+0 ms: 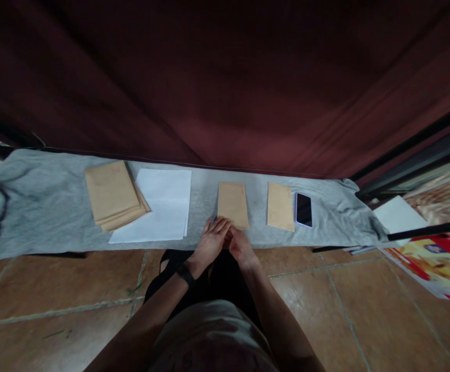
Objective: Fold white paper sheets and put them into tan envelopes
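My left hand (211, 242) and my right hand (240, 246) meet at the near edge of a brown envelope (233, 203) that lies on a grey cloth (46, 206). The left hand's fingers lie flat over the envelope's near corner, and a dark band circles that wrist. My right hand's fingers curl in under the left hand; what they pinch is hidden. A second brown envelope (280, 205) lies just to the right. A stack of brown envelopes (113, 194) sits to the left, partly on white sheets of paper (159, 205).
A black phone (303, 209) lies beside the right envelope. A dark red curtain (225, 82) hangs behind the cloth. Brown floor tiles (54, 289) spread in front. At the right lie a white sheet (399, 214), a colourful printed sheet (434, 263) and dark metal bars (422, 155).
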Motion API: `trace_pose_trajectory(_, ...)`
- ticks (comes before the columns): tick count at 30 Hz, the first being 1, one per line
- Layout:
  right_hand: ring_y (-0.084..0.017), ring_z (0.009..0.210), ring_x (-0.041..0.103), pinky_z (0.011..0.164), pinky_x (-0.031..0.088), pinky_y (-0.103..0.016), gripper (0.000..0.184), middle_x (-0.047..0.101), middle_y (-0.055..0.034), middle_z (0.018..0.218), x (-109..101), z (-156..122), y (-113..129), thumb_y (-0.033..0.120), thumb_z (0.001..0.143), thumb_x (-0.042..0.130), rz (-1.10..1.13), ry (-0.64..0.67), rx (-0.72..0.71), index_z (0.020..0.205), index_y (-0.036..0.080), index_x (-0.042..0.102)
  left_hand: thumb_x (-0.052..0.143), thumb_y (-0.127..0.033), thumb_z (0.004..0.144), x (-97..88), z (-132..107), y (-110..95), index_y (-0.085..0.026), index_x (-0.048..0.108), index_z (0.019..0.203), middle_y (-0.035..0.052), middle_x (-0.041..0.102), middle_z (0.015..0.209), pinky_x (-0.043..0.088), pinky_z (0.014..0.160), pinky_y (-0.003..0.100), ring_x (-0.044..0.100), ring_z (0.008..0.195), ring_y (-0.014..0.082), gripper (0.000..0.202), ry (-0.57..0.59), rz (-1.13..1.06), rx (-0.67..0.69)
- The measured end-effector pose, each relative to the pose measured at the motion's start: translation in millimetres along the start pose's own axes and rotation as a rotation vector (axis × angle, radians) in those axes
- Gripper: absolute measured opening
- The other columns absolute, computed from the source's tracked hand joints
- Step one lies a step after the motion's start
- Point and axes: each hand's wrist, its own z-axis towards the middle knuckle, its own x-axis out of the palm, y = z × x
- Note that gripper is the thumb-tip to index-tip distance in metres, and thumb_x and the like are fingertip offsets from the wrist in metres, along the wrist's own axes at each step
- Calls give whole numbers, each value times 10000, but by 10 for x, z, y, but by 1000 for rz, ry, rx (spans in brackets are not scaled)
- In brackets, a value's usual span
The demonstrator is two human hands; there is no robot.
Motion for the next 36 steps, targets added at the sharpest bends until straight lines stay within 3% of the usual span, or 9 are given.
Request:
trace_pose_trajectory(7, -185, 741, 723, 795, 597, -346, 286, 750, -71, 810, -183, 12, 197, 378, 968, 448, 381, 79, 459, 875, 193, 646, 440, -9, 882, 83, 32, 102, -119, 559, 1414, 174, 592, 1461, 482, 1111, 396, 556, 1365, 252, 557, 93, 122, -13)
trace_pose_trajectory(12, -172, 731, 710, 822, 595, -345, 348, 732, -71, 808, -325, -21, 313, 361, 1023, 358, 418, 88, 540, 872, 200, 627, 473, -22, 896, 67, 75, 15, -107, 588, 1374, 179, 612, 1432, 481, 1102, 376, 570, 1337, 250, 499, 115, 127, 25)
trace_pose_trajectory(20, -150, 719, 710, 757, 593, -304, 263, 741, -46, 816, -413, 4, 396, 390, 977, 510, 443, 166, 682, 875, 195, 653, 523, -55, 925, -65, 158, -52, -135, 668, 1131, 142, 699, 1185, 535, 943, 354, 632, 1148, 249, 264, 174, 227, 53)
trace_pose_trajectory(23, -184, 747, 724, 761, 607, -354, 296, 767, -77, 914, -477, -79, 351, 456, 934, 571, 209, 100, 522, 929, 191, 704, 515, -55, 935, -66, 148, -40, -149, 672, 1021, 129, 698, 1098, 542, 873, 353, 638, 1094, 250, 202, 191, 270, 107)
trace_pose_trajectory(26, -247, 999, 725, 945, 580, -447, 361, 760, -113, 1127, -574, -174, 312, 445, 985, 484, -243, -83, 90, 1073, 199, 733, 514, -36, 927, -50, 109, -28, -144, 672, 1013, 129, 696, 1106, 540, 862, 370, 642, 1081, 259, 210, 166, 319, 161)
trace_pose_trajectory(29, -261, 1362, 552, 1194, 393, -495, 419, 634, -120, 1422, -676, -232, 260, 360, 1045, 404, -754, -59, -312, 1347, 198, 644, 520, -72, 939, -51, 104, 15, -148, 679, 989, 110, 708, 1030, 533, 893, 394, 659, 1024, 259, 184, 132, 305, 172)
trace_pose_trajectory(32, -256, 1464, 447, 1264, 271, -519, 467, 522, -116, 1543, -741, -251, 167, 322, 1071, 386, -1082, 35, -441, 1500, 183, 504, 497, -145, 973, -38, 232, 106, -159, 689, 987, 102, 718, 1033, 523, 936, 393, 669, 1027, 244, 193, 123, 224, 166)
trace_pose_trajectory(34, -260, 1479, 426, 1269, 259, -524, 493, 484, -115, 1571, -761, -251, 106, 330, 1078, 389, -1184, 51, -464, 1545, 181, 440, 461, -199, 1003, 14, 410, 185, -156, 672, 1166, 116, 694, 1237, 482, 1040, 382, 632, 1183, 233, 269, 94, 160, 176)
trace_pose_trajectory(36, -261, 1482, 423, 1267, 267, -518, 515, 469, -116, 1580, -770, -246, 72, 341, 1079, 401, -1228, 66, -477, 1567, 179, 401, 414, -274, 1036, 103, 635, 263, -147, 533, 1424, 121, 546, 1505, 372, 1177, 386, 481, 1409, 227, 425, 57, 130, 160)
